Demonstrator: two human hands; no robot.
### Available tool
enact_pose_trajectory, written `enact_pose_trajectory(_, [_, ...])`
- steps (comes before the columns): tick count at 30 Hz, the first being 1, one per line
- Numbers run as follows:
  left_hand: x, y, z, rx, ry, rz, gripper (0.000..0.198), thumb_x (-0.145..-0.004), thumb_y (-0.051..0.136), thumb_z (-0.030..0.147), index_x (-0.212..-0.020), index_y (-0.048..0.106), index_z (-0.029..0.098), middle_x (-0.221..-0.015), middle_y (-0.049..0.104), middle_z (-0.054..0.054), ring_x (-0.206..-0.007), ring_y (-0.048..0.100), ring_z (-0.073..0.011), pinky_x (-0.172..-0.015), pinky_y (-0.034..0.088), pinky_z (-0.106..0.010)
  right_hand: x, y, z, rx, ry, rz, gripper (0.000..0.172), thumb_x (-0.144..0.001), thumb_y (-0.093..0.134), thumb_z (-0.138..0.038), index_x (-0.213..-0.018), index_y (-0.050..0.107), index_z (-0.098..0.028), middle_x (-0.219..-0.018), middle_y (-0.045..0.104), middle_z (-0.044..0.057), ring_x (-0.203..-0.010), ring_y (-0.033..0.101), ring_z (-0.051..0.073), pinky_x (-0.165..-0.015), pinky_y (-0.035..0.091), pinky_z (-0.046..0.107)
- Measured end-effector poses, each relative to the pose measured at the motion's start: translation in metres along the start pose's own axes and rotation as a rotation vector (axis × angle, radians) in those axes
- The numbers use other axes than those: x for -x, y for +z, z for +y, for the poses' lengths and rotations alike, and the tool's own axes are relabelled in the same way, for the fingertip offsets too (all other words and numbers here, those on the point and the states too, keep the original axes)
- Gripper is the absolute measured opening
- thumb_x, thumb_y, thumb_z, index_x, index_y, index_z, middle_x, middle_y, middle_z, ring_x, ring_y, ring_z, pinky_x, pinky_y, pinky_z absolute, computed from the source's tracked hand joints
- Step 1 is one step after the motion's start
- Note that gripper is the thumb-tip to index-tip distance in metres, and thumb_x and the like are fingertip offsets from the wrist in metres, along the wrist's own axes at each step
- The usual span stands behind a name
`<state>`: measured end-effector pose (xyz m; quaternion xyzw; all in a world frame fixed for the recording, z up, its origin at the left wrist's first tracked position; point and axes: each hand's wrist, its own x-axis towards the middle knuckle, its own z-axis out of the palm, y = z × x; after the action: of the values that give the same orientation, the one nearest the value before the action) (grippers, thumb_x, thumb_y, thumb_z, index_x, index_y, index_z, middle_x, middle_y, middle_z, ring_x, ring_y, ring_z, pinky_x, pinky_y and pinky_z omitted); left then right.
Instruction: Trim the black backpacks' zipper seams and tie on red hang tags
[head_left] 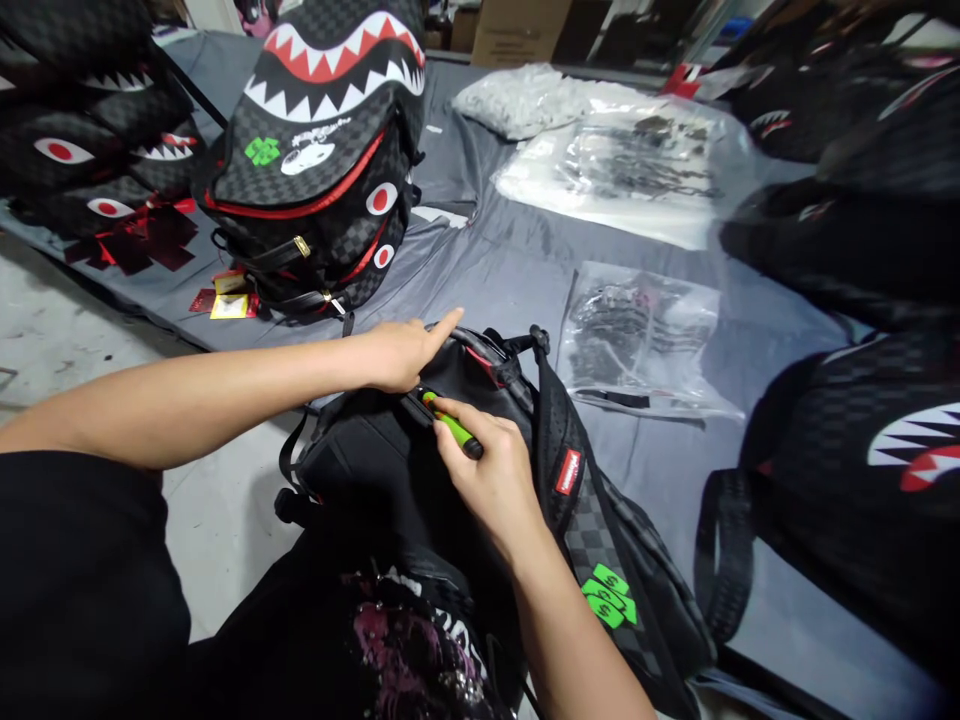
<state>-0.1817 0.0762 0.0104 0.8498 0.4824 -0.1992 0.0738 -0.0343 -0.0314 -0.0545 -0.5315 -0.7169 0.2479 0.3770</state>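
A black checkered backpack (600, 540) lies on its side in front of me, with a red label and green patches on its strap. My left hand (401, 352) rests on its top edge near the handle, fingers curled around the fabric and index finger pointing out. My right hand (491, 470) is closed around a small green and black tool (450, 425), whose tip touches the backpack's back panel just below my left hand.
A grey cloth (517, 260) covers the floor. An upright shark-mouth backpack (322, 150) stands behind, with more piled at the left (82, 140) and right (862, 440). Clear plastic bags (637, 340) of small parts lie beyond. Bare concrete floor (67, 340) shows at left.
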Motion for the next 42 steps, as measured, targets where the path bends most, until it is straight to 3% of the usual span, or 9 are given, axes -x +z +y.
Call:
enact_pose_trajectory(9, [0.001,-0.001,0.002,0.025,-0.003,0.0,0.101,-0.085,0.06,0.027,-0.155,-0.012,0.018,-0.129,0.054,-0.021,-0.105,0.063,-0.0291,-0.08,0.049,-0.033,0.0,0.0,-0.002,0.081,0.016,-0.016,0.027,-0.087,0.058,-0.02,-0.113,0.067,-0.023,-0.105,0.076,0.004,-0.085,0.071,0.023,-0.083,0.05,0.04])
enact_pose_trajectory(15, [0.001,-0.001,0.0,0.038,0.005,0.001,0.1,-0.084,0.06,0.026,-0.155,-0.011,0.018,-0.127,0.054,-0.022,-0.102,0.064,-0.0298,-0.078,0.049,-0.034,0.0,-0.006,0.001,-0.065,0.047,-0.052,0.028,-0.083,0.059,-0.016,-0.11,0.063,-0.022,-0.11,0.074,0.003,-0.096,0.07,0.022,-0.089,0.051,0.037])
enact_pose_trajectory(21, [0.001,0.001,0.0,0.045,0.009,0.015,0.1,-0.084,0.059,0.025,-0.155,-0.01,0.019,-0.127,0.054,-0.021,-0.101,0.063,-0.0292,-0.079,0.048,-0.034,0.004,-0.013,0.001,0.053,0.012,-0.025,0.027,-0.084,0.058,-0.014,-0.106,0.071,-0.023,-0.095,0.077,0.0,-0.076,0.07,0.019,-0.079,0.051,0.036])
enact_pose_trajectory(28, [0.001,0.001,0.0,0.025,0.007,0.014,0.099,-0.084,0.058,0.024,-0.155,-0.011,0.019,-0.126,0.056,-0.02,-0.101,0.063,-0.0277,-0.078,0.047,-0.031,0.002,-0.007,-0.007,0.155,-0.036,0.006,0.027,-0.085,0.055,-0.012,-0.105,0.071,-0.022,-0.097,0.077,0.004,-0.084,0.07,0.021,-0.084,0.047,0.039])
enact_pose_trajectory(37, [0.001,0.0,0.0,0.034,0.019,0.006,0.1,-0.083,0.058,0.026,-0.155,-0.011,0.018,-0.126,0.055,-0.021,-0.1,0.063,-0.0285,-0.078,0.047,-0.032,-0.001,-0.003,-0.006,0.084,-0.034,0.003,0.027,-0.086,0.055,-0.014,-0.106,0.069,-0.024,-0.102,0.076,0.004,-0.091,0.07,0.021,-0.088,0.046,0.038])
enact_pose_trajectory(42, [0.0,0.001,-0.001,0.04,0.013,0.006,0.099,-0.083,0.058,0.026,-0.155,-0.011,0.019,-0.127,0.055,-0.021,-0.1,0.063,-0.0293,-0.078,0.047,-0.033,-0.002,-0.006,-0.007,0.133,-0.061,-0.03,0.026,-0.085,0.056,-0.012,-0.104,0.069,-0.023,-0.1,0.077,0.003,-0.088,0.07,0.02,-0.086,0.045,0.039])
